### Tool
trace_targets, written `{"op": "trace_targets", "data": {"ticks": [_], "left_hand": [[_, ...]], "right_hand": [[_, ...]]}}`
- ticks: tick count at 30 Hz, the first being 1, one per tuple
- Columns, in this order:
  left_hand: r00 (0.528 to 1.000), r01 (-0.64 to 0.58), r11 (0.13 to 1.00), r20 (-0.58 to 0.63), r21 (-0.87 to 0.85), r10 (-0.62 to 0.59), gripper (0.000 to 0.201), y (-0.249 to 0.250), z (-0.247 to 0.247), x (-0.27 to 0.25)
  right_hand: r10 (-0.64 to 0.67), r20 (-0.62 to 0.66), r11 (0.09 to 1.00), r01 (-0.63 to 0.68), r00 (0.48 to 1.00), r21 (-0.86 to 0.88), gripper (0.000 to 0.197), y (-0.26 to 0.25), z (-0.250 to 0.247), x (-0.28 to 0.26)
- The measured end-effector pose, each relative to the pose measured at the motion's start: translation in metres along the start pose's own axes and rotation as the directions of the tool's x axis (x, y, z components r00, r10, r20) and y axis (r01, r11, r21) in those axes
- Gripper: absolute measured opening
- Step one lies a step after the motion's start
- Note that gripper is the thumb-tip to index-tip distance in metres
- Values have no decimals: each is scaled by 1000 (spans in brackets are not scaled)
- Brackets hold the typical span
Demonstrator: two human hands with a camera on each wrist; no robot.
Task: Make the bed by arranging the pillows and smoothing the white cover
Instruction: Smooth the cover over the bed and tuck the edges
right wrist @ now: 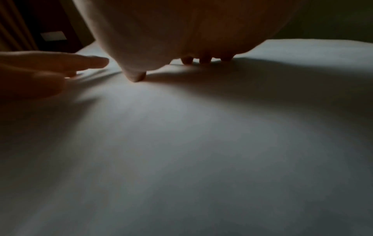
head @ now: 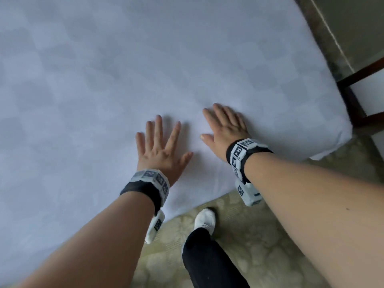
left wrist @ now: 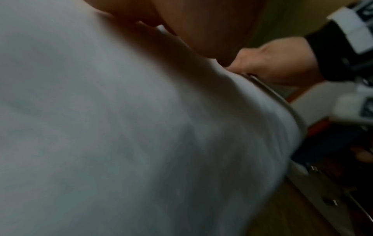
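**Colours and patterns seen**

Cover [head: 145, 69]: white, faint tonal check weave. Carpet [head: 259, 235], lower frame: pale olive, cream floral blotches. Wristbands [head: 145, 189]: black, white tiles with black square codes. Trouser leg [head: 207, 262] black; shoe [head: 204, 220] white. Frame [head: 353, 104], right edge: dark brown.

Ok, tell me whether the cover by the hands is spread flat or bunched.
Spread flat. The cover lies smooth over the corner; both hands, left and right, press on it, fingers straight. Only faint creases near the fingertips.
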State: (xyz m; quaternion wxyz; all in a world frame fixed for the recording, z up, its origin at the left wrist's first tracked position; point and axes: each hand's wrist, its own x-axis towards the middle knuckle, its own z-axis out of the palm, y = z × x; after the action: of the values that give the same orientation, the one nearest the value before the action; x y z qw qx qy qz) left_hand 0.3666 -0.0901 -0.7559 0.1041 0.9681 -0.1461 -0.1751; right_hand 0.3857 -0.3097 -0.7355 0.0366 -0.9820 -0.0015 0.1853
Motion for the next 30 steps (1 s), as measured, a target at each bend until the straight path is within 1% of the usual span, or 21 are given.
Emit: {"op": "trace_targets", "data": {"ticks": [1,3,5,6,8,10,13,16,17,19,22,26,28,30], "left_hand": [[998,-37,999,52,39,35,83,21,11,-4],[984,-90,990,161,105,73,84,52,27,-18],[971,-109,985,226,131,77,85,69,30,-30],[968,-109,985,239,135,74,84,74,26,-31],[970,-102,981,235,165,62,82,81,11,-24],[974,-61,977,224,205,14,80,89,-8,-11],[987,14,988,157,156,-38,79,107,-35,5],[995,48,994,88,96,-57,77,129,-48,7],[995,63,996,77,67,-68,77,136,-49,6],[990,120,993,77,-12,-119,76,152,-49,1],[976,202,976,98,-82,-194,75,172,-43,-11],[942,329,938,110,-111,-318,76,185,-35,2],[923,384,916,87,-113,-376,77,197,-28,24],[908,418,901,30,-113,-418,77,217,-16,59]], "right_hand": [[-2,26,1000,2,1000,-9,75,25,6,-4],[42,92,999,-40,995,-23,75,73,19,-21],[117,173,993,-115,978,-19,73,115,24,-41],[152,228,988,-152,962,-19,72,132,23,-50],[207,315,977,-214,926,-13,70,161,17,-63],[252,356,960,-279,900,24,68,185,11,-70],[306,361,933,-354,881,73,61,212,-6,-74],[394,446,887,-460,804,45,56,232,-29,-77],[412,446,878,-478,795,42,57,239,-37,-80],[434,391,877,-480,812,24,63,252,-53,-83],[375,313,920,-391,873,-13,66,259,-72,-78],[204,203,977,-211,958,14,69,245,-84,-36],[91,143,996,-93,985,5,69,238,-80,-8],[-13,80,1000,11,997,21,72,236,-75,31]]}}
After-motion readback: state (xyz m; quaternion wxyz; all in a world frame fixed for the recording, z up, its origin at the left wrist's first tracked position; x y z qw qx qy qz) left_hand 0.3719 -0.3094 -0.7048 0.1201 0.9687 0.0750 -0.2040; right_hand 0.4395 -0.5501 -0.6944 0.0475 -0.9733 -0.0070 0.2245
